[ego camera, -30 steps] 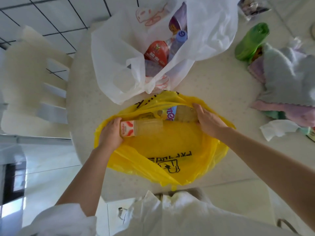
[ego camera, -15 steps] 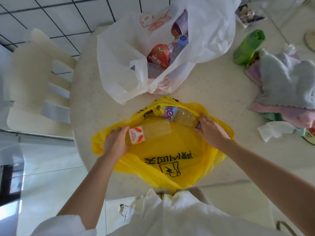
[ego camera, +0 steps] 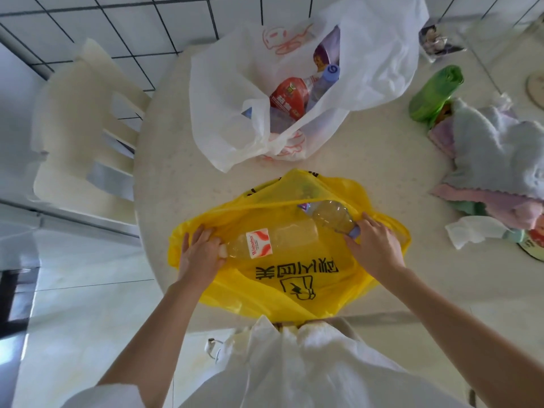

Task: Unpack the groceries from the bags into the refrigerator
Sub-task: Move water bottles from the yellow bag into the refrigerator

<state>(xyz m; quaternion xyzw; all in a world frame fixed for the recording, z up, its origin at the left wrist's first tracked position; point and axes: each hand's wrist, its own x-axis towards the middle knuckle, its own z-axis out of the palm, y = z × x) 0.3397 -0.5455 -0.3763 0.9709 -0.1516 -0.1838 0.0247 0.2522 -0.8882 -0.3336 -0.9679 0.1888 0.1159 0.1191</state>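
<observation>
Here, pale speckled round table (ego camera: 382, 160) beside tiled wall (ego camera: 132, 28).

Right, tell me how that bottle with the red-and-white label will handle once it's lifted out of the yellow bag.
The labelled bottle looks like thin clear plastic, so probably light, denting under a hard squeeze. Round and lying on its side, it would likely roll if released. The left hand grips only its neck end, so the far end may droop.

One head-worn wide-angle camera looks steeply down from above at the round table (ego camera: 182, 184). It sits close over the yellow bag (ego camera: 294, 278), forearms reaching from the bottom edge. Edges bend.
</observation>
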